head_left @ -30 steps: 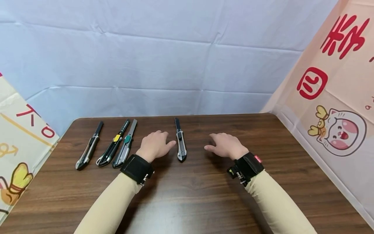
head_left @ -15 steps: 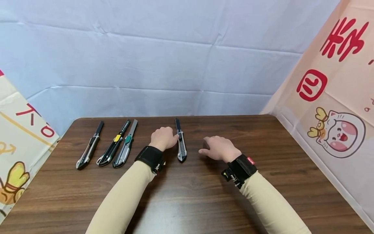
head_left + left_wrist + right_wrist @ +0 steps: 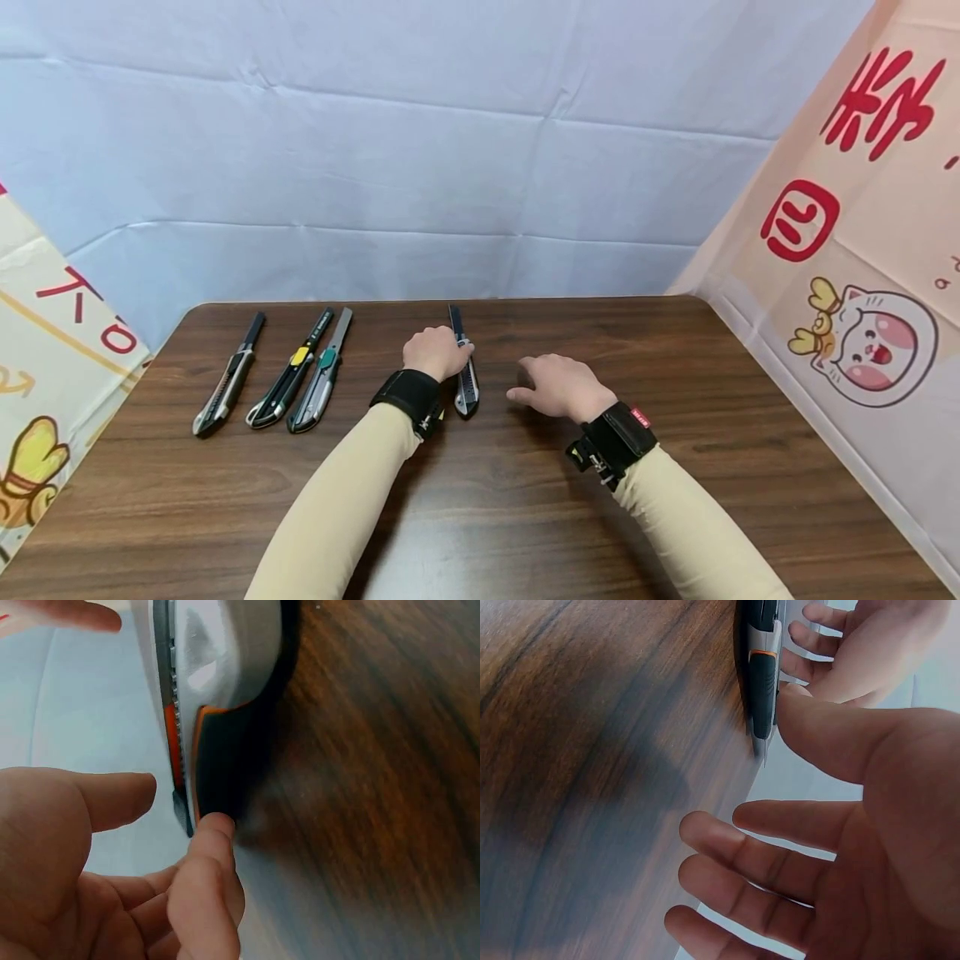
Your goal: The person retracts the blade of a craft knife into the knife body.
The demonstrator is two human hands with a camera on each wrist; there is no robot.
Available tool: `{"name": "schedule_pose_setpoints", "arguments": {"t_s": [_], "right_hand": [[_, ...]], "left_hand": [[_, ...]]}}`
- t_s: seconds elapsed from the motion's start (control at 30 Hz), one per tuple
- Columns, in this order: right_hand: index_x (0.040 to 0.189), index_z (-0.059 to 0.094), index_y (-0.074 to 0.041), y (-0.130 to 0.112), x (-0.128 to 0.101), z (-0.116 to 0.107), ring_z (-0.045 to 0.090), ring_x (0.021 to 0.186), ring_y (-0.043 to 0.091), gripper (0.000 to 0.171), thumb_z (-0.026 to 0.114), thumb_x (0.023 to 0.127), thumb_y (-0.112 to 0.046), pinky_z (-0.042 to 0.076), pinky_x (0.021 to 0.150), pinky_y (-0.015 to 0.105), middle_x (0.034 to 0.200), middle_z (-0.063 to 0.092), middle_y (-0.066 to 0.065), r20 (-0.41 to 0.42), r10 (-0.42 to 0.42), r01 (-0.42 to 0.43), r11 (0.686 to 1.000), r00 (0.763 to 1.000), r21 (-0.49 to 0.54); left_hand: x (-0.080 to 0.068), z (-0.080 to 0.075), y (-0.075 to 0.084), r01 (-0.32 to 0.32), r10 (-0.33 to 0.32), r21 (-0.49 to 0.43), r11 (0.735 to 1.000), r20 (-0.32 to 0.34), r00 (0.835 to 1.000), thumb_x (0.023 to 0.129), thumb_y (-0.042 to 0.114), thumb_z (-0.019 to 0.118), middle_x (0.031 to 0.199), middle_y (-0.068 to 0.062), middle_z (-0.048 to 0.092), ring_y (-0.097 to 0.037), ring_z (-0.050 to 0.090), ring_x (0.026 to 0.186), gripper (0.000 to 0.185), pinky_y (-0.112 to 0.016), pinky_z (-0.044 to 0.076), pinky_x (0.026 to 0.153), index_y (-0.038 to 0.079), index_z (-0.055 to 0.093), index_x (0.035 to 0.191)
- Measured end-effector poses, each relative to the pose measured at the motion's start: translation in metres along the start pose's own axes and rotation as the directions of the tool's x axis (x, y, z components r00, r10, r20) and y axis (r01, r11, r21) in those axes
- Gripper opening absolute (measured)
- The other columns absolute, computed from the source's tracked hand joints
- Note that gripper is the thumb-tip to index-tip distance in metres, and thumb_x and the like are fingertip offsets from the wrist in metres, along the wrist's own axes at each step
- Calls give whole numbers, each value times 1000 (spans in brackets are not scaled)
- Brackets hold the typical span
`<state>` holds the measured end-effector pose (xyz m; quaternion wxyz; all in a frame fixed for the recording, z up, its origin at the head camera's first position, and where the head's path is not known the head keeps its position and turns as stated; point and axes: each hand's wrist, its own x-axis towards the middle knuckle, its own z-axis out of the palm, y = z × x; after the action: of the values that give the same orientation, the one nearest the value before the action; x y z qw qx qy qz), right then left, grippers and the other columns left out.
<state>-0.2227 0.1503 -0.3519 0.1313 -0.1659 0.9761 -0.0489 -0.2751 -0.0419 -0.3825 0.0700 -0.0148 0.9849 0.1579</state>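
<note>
My left hand (image 3: 437, 352) is over the upper part of a grey and black utility knife (image 3: 468, 390) lying on the table. In the left wrist view, the index fingertip is at the end of the knife's dark grip (image 3: 217, 754), while the thumb stays apart from it across a gap. From the right, my right hand (image 3: 560, 386) hovers beside the knife with fingers spread and nothing in them. The right wrist view shows the same knife (image 3: 762, 682) beyond the right thumb, and the left hand behind it.
Left of the hands lie a black and grey utility knife (image 3: 225, 385), one with a yellow slider (image 3: 300, 354) and one with a green slider (image 3: 327, 357), side by side. The brown wooden table (image 3: 465, 517) ends at a white cloth (image 3: 390, 167); a printed sheet (image 3: 840, 250) hangs at right.
My left hand has moved right, from beside the lone utility knife to over its upper part. My right hand has shifted slightly left toward it. The knives appear to lie where they were.
</note>
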Motion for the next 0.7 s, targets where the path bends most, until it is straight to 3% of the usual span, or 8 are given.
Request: {"name": "schedule_pose_setpoints", "arguments": {"t_s": [0.2,0.43,0.7], "right_hand": [[142,48,-6,1,-1,2,55,125,33,61,56,97,-45,48,100,52,135,59,15,-3,1,-1,1000,1000,5],[142,49,-6,1,-2,3,56,124,32,60,57,97,-45,48,100,52,135,59,15,-13,1,-1,1000,1000,17],[143,48,-7,3,-2,4,56,125,32,59,56,97,-45,48,100,52,136,58,15,-28,-7,8,999,1000,43]], "left_hand": [[3,5,5,45,-45,-9,999,44,998,94,56,55,65,-4,64,-16,61,54,52,-28,46,46,6,69,98],[5,7,10,54,-53,-37,998,40,998,93,50,59,64,-4,63,-15,60,53,46,-27,46,45,5,69,97],[5,8,7,-19,20,-47,999,19,1000,91,47,61,71,-6,64,-18,61,55,41,-28,48,46,6,68,91]]}}
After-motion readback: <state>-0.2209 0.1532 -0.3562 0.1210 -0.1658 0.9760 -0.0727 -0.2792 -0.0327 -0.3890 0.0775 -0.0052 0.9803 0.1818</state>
